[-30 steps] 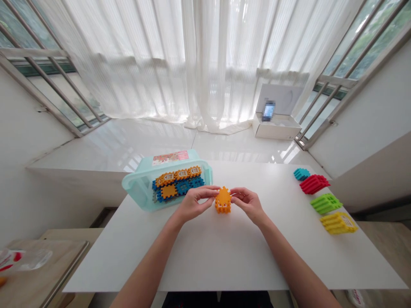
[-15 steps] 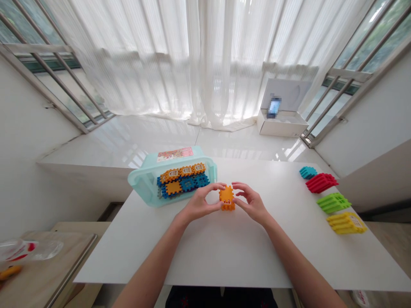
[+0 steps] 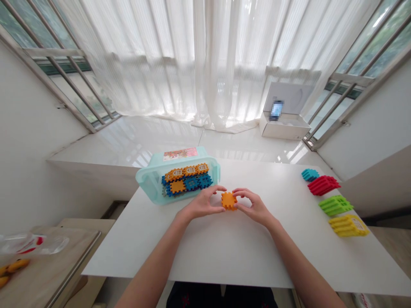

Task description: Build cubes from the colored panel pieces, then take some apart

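Translucent mint plastic tub (image 3: 148,188) holding notched tiles (image 3: 192,184); left hand (image 3: 203,202), thumb and fingers parted, grip unclear; square, toothed orange piece (image 3: 229,200), between both hands, over smooth white tabletop (image 3: 224,252); right hand (image 3: 254,207), fingertips pinching that piece's right edge; four ridged stacks (image 3: 324,185).

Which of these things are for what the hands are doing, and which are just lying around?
Part of it, probably:
- orange pieces between the left hand and right hand
- pale green tub of similar pieces
- turquoise stack, red stack, green stack, yellow stack

Just lying around, it seems:
- clear bottle
- white box
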Motion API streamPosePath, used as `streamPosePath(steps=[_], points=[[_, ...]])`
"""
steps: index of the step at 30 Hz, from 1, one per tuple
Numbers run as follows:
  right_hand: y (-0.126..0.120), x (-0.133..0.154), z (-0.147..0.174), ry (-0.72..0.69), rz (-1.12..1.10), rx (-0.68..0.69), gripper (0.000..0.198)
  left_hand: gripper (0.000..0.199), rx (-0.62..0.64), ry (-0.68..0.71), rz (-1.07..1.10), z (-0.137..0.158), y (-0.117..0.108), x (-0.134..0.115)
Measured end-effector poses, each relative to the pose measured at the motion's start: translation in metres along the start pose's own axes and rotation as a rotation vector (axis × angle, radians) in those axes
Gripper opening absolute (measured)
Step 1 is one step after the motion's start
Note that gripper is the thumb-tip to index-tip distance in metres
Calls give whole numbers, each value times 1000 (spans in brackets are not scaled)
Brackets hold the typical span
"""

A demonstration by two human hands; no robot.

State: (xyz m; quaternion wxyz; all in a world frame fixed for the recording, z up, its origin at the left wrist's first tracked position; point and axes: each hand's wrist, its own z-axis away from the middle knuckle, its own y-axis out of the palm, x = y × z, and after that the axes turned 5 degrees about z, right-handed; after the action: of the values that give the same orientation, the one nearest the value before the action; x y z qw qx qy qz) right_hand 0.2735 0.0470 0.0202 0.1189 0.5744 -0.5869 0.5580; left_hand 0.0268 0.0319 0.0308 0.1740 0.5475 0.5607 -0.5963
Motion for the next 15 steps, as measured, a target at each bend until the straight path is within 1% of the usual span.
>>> streamPosePath(steps=[6, 15], points=[[1, 0, 0, 12, 35, -5, 23, 52, -15, 11, 14, 0, 5, 4], [-1, 3, 0, -2, 80, -1, 23, 47, -6, 20, 19, -2, 7, 1]])
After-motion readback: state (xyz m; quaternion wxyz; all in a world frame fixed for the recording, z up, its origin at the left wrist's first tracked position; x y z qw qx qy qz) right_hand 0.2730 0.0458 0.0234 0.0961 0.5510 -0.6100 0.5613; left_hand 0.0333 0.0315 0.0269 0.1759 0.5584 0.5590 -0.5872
